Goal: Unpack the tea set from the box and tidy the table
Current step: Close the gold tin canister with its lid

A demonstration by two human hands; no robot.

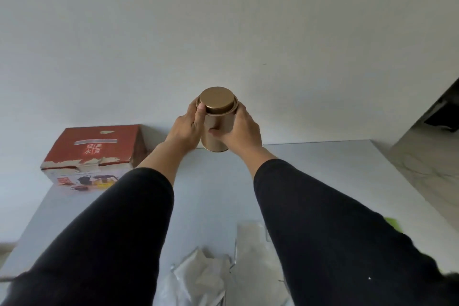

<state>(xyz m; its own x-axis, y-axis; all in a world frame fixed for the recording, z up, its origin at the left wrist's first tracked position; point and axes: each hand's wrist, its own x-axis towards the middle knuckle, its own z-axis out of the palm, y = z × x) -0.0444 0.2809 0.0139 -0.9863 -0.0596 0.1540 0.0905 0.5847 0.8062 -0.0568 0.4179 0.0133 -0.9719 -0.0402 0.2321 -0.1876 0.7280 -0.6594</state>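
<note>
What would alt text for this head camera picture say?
Both hands, left and right, hold a gold tin with its lid on at the table's far edge. A red box stands left; plastic wrapping lies near.

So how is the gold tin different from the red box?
The gold tin is round, plain and metallic; the red box is square-edged cardboard with printed pictures. Both hands, left and right, hold the tin upright at the table's far edge; the box lies untouched at the left. Both are closed.
</note>
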